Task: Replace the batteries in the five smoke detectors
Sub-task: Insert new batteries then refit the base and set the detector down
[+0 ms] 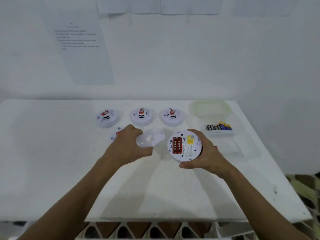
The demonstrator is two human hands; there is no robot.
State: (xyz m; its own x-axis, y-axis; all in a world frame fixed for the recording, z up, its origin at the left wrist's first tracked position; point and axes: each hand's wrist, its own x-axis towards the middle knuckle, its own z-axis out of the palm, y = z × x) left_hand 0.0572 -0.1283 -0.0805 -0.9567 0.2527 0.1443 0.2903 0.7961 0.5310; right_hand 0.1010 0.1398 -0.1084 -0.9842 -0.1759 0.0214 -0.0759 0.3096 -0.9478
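Holding an upturned smoke detector (185,146) just above the middle of the desk (52,170), the right hand (202,153) wraps it from the right side, thumb curled under the near rim, fingers round the far rim. Back faces up, so the battery bay is exposed: red batteries (177,145) still seated in it, yellow sticker beside them. Tilt toward the viewer probably for a clear look into the bay.

Left hand (126,144) pinches the white back cover (150,138), fingers curled on its left edge, cover lifted and angled, just left of the detector and apart from it. Looks like the cover is being carried aside to free the bay. Both forearms reach in from the near edge, wrists roughly level, elbows out of view.

Three more detectors (142,116) sit in a row toward the far edge, face up, each with a red tag on top. A fourth detector (116,135) is mostly hidden behind the left hand. Judging by that, this is the first of five opened; old cells not yet out.

Fresh batteries (219,127) lie in a small white tray (219,132) near the far right corner, within reach of the right hand. A clear plastic tub (210,109) sits just behind the tray, at the far edge. Printed sheet (81,49) taped on the wall behind; text too blurred to read.
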